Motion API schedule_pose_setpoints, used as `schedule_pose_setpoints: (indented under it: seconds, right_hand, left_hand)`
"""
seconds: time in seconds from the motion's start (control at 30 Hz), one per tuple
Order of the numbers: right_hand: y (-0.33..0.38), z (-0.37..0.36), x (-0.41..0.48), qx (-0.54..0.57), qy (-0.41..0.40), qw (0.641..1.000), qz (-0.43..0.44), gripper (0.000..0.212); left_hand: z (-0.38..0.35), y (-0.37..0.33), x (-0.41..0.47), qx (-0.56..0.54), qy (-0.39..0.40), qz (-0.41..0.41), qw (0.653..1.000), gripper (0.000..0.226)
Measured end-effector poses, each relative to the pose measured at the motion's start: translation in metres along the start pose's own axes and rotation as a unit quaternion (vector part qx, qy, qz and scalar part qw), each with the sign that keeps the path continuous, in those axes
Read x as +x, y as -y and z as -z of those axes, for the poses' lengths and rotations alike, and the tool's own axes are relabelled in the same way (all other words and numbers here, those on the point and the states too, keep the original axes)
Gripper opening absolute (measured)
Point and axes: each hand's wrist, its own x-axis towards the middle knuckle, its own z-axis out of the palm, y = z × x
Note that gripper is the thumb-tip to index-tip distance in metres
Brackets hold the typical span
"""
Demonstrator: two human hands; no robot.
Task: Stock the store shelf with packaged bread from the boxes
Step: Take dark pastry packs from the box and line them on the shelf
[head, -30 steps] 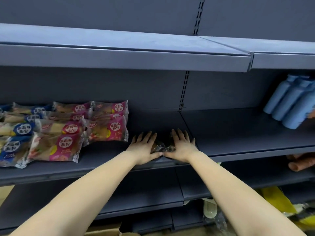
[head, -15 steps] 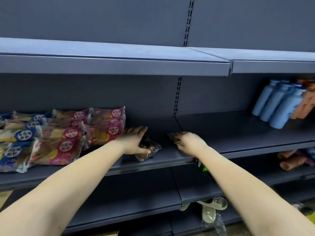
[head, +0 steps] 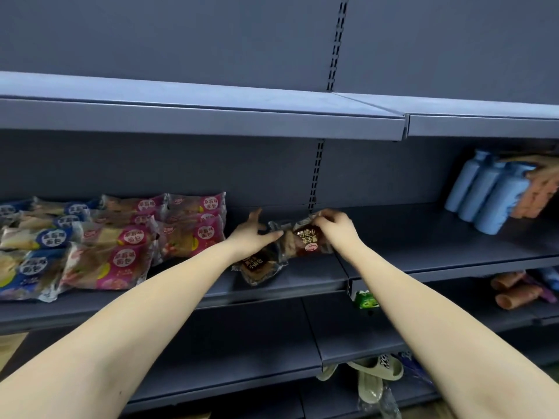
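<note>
While both arms reached to the middle shelf point(head: 438, 246), the right hand point(head: 337, 229) had its fingers curled over the far edge of a brown pack point(head: 307, 243), pinching the wrapper. That pack lay flat on the shelf, label up, just left of the seam between the two bays. A second pack point(head: 257, 269) lay beside it on the left, nearer the front lip, partly under the left wrist; the two wrappers met. The left hand point(head: 252, 234) was spread, fingers straight, thumb out toward the clear wrapper end; whether it touched could not be confirmed. Pink packs point(head: 127, 261) and blue packs point(head: 33, 267) were stacked further left on the same shelf. Blue bottles point(head: 490, 201) stood at the right rear. Slippers point(head: 375, 376) lay on the lowest level.
</note>
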Motion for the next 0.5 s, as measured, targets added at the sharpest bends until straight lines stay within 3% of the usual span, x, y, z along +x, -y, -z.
schedule_pose_setpoints:
  seconds: [0.13, 0.23, 0.37, 0.5]
  right_hand:
    - [0.007, -0.02, 0.0, 0.121, 0.042, 0.992, -0.024, 0.013]
    - [0.019, -0.035, -0.001, 0.152, 0.064, 0.986, -0.031, 0.011]
    - [0.026, -0.053, -0.003, 0.108, 0.101, 0.989, -0.009, 0.019]
    - [0.029, -0.068, -0.007, -0.027, 0.12, 0.991, 0.053, 0.026]
  left_hand:
    - [0.005, -0.001, -0.01, -0.128, 0.016, 0.026, 0.991, 0.078]
    - [0.013, -0.001, -0.019, -0.22, 0.023, 0.05, 0.974, 0.06]
    - [0.033, 0.007, -0.027, -0.21, -0.011, 0.058, 0.976, 0.045]
    - [0.061, 0.023, -0.031, -0.156, -0.075, 0.053, 0.984, 0.057]
